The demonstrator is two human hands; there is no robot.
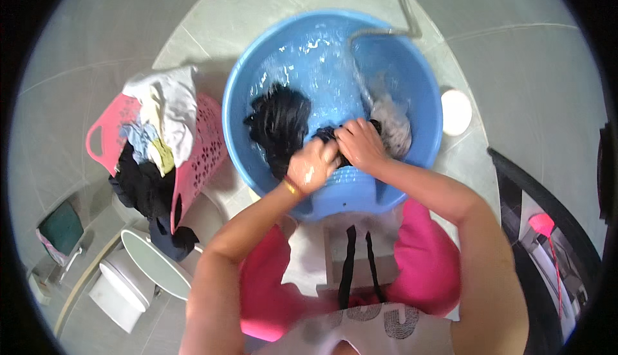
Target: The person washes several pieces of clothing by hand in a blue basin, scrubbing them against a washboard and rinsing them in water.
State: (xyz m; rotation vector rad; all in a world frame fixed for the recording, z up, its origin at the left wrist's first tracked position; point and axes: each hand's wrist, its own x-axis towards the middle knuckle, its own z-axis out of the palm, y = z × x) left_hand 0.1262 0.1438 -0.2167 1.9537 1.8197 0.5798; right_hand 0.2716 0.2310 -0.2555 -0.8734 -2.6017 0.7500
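A blue tub [425, 91] with water in it stands in front of me. At its near edge is a ridged washboard [351, 176]. Dark wet cloth [326, 133] lies over the ridges, bunched between my two hands. My left hand [313, 164], with bands at the wrist, is closed on its left part. On the other side my right hand [362, 144] presses and grips it, fingers curled. To the left in the water lies a black garment [278, 123]; to the right, a pale grey patterned garment [391, 126]. Much of the dark cloth is hidden under my hands.
A pink basket [203, 155] heaped with clothes [174, 107] stands left of the tub. A grey hose [405, 7] runs over the far rim into the water. Right of the tub is a round white object [456, 112]. A toilet [125, 290] is at lower left.
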